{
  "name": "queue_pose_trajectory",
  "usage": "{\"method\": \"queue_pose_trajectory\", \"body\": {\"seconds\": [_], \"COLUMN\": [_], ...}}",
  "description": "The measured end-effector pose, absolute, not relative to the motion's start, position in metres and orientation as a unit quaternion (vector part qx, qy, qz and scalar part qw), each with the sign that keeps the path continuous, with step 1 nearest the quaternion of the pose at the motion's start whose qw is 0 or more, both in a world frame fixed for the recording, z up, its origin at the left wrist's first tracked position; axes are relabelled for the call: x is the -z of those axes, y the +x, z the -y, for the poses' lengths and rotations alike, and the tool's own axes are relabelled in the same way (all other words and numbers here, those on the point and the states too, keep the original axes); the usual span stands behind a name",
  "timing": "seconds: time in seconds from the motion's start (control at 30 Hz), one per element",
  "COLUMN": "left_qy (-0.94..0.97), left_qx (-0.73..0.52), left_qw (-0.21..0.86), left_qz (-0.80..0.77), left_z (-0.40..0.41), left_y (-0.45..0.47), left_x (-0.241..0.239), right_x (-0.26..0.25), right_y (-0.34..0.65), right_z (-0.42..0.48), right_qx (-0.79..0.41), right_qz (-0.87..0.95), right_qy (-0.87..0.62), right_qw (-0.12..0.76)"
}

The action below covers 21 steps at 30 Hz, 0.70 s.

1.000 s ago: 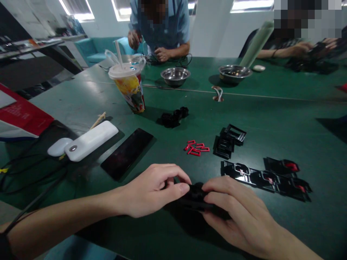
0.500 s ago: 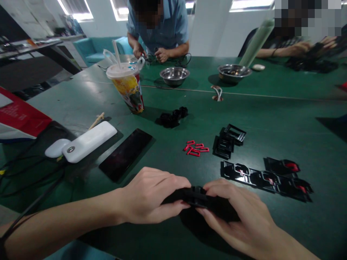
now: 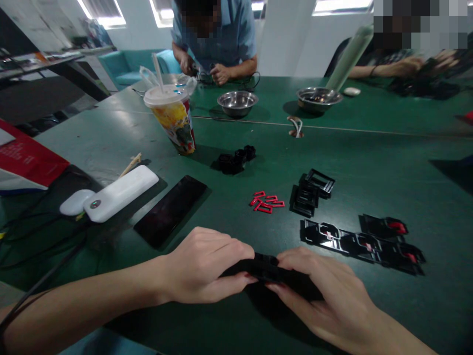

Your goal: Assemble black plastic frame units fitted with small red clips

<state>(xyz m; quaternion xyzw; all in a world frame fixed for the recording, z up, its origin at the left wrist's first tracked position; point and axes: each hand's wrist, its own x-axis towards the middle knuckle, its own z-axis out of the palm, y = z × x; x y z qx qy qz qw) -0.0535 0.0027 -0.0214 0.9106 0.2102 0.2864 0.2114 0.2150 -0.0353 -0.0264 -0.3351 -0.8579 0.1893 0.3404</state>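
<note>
My left hand and my right hand meet over one black plastic part near the front edge of the green table. Both hands have their fingers curled and pinched on it, and most of the part is hidden under them. Just beyond lie several small red clips, a stack of black frames and a row of black parts with red inserts. A small pile of black pieces sits farther back.
A black phone and a white power bank lie at the left among cables. A lidded drink cup with a straw stands behind. Two steel bowls sit across the table, where two other people work.
My fingers have closed tighter on the black part and turned it flatter. The view has shifted slightly. The person opposite has moved both hands together.
</note>
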Motion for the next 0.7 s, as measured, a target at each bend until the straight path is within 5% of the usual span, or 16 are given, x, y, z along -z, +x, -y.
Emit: {"method": "queue_pose_trajectory", "body": {"seconds": [0.7], "left_qy": [0.918], "left_qx": [-0.282], "left_qw": [0.193], "left_qz": [-0.203], "left_z": [-0.0026], "left_y": [-0.0538], "left_x": [0.0209], "right_x": [0.0273], "right_y": [0.2145], "right_z": [0.0356], "right_qx": [-0.194], "right_qz": [0.855], "right_qy": [-0.335], "right_qw": [0.347]}}
